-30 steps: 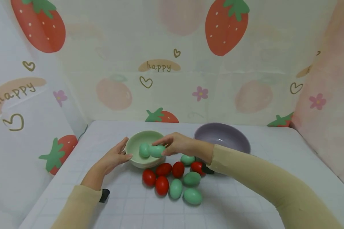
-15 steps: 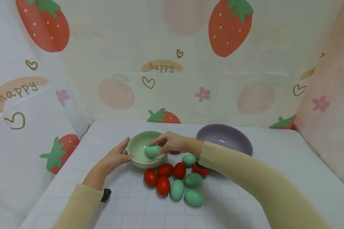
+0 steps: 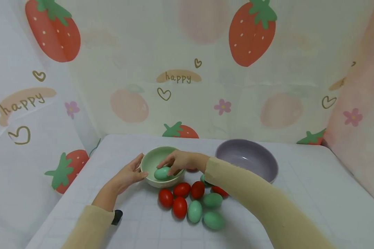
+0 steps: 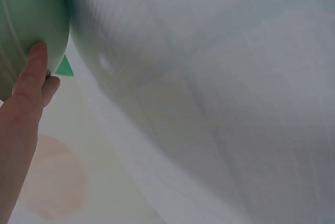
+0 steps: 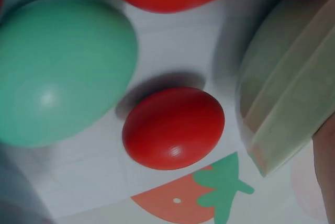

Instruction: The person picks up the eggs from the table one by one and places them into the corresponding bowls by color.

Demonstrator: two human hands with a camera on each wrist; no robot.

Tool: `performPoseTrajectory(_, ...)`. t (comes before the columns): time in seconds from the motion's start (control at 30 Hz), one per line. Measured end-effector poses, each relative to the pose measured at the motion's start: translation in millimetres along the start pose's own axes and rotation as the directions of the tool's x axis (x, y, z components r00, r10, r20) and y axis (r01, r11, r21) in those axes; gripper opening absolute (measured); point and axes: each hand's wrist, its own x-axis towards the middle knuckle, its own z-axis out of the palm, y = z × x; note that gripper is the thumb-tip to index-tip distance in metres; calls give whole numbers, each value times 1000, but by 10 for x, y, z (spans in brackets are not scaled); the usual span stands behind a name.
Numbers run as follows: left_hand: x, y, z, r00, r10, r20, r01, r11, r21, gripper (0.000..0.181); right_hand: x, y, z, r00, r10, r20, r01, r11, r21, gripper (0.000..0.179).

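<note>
My left hand (image 3: 127,178) steadies the light green bowl (image 3: 152,158), thumb at the near rim and fingers along the outer side. In the left wrist view, fingertips press the wall of the green bowl (image 4: 36,20). Inside the bowl, my right hand (image 3: 180,161) pinches a green egg (image 3: 161,174) between fingers and thumb, low near the bottom. Any other egg in the bowl is hidden. The right wrist view looks past the bowl's outer side (image 5: 293,82) onto a red egg (image 5: 172,130) and a green egg (image 5: 63,72); the right fingers are out of sight.
Several red eggs (image 3: 179,207) and green eggs (image 3: 194,211) lie loose in front and to the right of the green bowl. A larger purple bowl (image 3: 250,159) stands at the back right, partly behind my right sleeve (image 3: 237,180). A printed cloth backdrop (image 3: 187,107) rises behind the table.
My right hand has moved left and down into the green bowl with its egg. Another green egg visible there one second ago is now out of sight. The left hand keeps its hold.
</note>
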Motion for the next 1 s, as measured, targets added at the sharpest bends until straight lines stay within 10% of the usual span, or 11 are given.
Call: performPoseTrajectory(1.0, 42, -50, -6, 1000, -1, -4, 1, 1000, -11, 88, 193, -59, 226, 996, 65, -68, -75, 985, -153, 38)
